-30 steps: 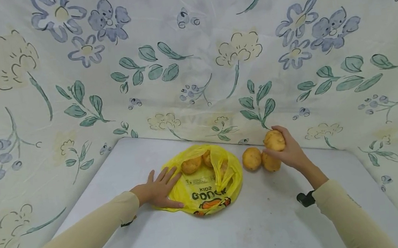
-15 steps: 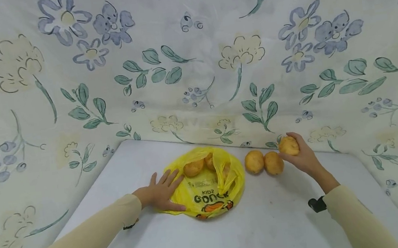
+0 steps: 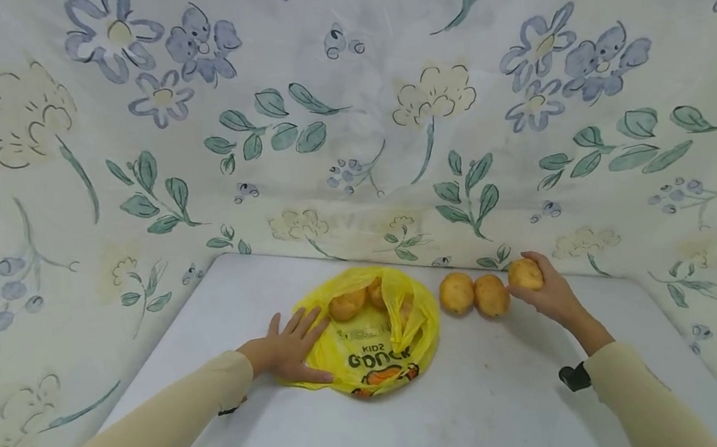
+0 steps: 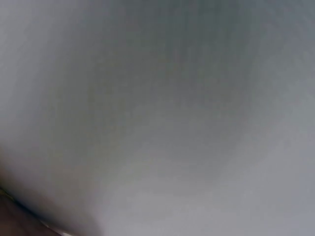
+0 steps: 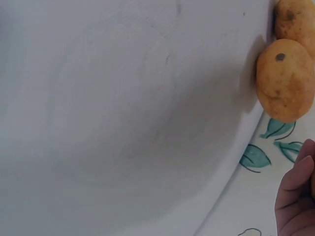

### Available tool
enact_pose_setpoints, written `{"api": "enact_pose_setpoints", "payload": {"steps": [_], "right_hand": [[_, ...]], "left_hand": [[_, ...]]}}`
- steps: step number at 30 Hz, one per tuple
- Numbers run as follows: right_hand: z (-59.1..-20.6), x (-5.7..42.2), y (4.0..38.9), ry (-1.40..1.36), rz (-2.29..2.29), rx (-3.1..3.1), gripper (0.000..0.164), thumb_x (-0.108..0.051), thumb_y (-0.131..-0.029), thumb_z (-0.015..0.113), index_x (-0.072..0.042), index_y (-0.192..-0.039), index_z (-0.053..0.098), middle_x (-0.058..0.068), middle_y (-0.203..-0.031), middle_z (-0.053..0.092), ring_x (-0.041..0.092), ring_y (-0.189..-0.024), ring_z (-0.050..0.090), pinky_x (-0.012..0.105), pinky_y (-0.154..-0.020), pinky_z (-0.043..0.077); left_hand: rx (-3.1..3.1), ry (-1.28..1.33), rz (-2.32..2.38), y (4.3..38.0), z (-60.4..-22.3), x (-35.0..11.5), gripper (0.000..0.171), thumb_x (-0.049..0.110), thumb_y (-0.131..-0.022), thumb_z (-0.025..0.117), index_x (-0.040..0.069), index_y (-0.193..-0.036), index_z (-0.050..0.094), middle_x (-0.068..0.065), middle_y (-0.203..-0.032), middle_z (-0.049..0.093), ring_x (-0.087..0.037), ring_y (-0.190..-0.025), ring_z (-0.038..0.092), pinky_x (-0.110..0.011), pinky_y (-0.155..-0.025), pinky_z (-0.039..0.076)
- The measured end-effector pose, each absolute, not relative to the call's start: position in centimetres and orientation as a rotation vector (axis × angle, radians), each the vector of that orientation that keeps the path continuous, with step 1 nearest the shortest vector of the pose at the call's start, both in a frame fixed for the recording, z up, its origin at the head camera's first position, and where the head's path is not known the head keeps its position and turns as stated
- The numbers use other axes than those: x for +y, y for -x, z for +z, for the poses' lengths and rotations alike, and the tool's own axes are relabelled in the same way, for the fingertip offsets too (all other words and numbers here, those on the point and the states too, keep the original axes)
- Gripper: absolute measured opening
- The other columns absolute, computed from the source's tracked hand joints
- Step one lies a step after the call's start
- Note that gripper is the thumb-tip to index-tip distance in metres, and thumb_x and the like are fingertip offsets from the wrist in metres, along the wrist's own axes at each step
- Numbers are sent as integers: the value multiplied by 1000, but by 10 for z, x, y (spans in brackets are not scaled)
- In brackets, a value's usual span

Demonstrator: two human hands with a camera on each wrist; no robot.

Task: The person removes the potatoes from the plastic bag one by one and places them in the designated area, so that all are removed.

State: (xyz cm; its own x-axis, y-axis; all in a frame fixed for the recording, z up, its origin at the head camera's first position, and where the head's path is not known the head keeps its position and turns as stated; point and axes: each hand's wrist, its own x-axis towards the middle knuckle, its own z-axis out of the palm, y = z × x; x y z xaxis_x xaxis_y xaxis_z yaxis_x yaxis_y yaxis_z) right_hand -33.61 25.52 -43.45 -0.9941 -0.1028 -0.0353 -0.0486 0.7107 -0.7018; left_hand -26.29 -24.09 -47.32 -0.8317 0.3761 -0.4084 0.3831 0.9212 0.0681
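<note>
Head view shows potatoes [image 3: 456, 293] on white tabletop [image 3: 446, 405], floral sheeting [image 3: 367, 126] behind.

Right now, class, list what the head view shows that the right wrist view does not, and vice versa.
Only the head view: the left hand on the yellow bag, potatoes inside it.

Only the right wrist view: distinct dark marks on the two loose potatoes, too small to tell from the head.

Both: the right hand, those potatoes, the white table, the floral cloth.
</note>
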Motion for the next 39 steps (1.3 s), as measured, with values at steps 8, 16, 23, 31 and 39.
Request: {"api": "enact_pose_setpoints", "payload": {"steps": [8,16,23,31,39], "right_hand": [[-437,261,331,68,-1176,2819,85,-42,-91,66,-17,-156,17,26,-132,45,31,-97,53,29,-64,50],[-450,258,331,84,-1201,2833,83,-40,-92,66,-18,-157,18,24,-135,44,31,-97,53,29,-64,50],[-446,261,330,79,-1163,2863,83,-40,-93,64,-13,-157,17,27,-139,40,36,-104,53,30,-66,52],[-451,266,333,57,-1130,2863,85,-41,-94,63,-13,-158,16,28,-142,38,38,-108,51,31,-68,53],[-451,265,333,32,-1113,2848,86,-42,-94,63,-12,-158,14,29,-142,36,40,-109,51,32,-70,54]], "left_hand": [[2669,-542,-25,259,-471,-239,118,91,-76,41,15,-160,8,-13,-167,-4,-41,-153,-2,-73,-113,-1],[2664,-526,-26,258,-473,-244,121,94,-73,38,15,-160,7,-13,-167,-4,-41,-153,-4,-73,-113,-4],[2666,-520,-44,263,-478,-242,120,94,-74,38,17,-160,8,-11,-168,-5,-39,-153,-5,-72,-114,-3],[2632,-518,-13,257,-472,-240,120,92,-75,40,14,-160,6,-14,-167,-6,-40,-153,-6,-72,-114,-4],[2645,-504,-39,258,-466,-239,118,91,-76,41,15,-160,8,-14,-167,-4,-40,-153,-3,-72,-115,-1]]}}
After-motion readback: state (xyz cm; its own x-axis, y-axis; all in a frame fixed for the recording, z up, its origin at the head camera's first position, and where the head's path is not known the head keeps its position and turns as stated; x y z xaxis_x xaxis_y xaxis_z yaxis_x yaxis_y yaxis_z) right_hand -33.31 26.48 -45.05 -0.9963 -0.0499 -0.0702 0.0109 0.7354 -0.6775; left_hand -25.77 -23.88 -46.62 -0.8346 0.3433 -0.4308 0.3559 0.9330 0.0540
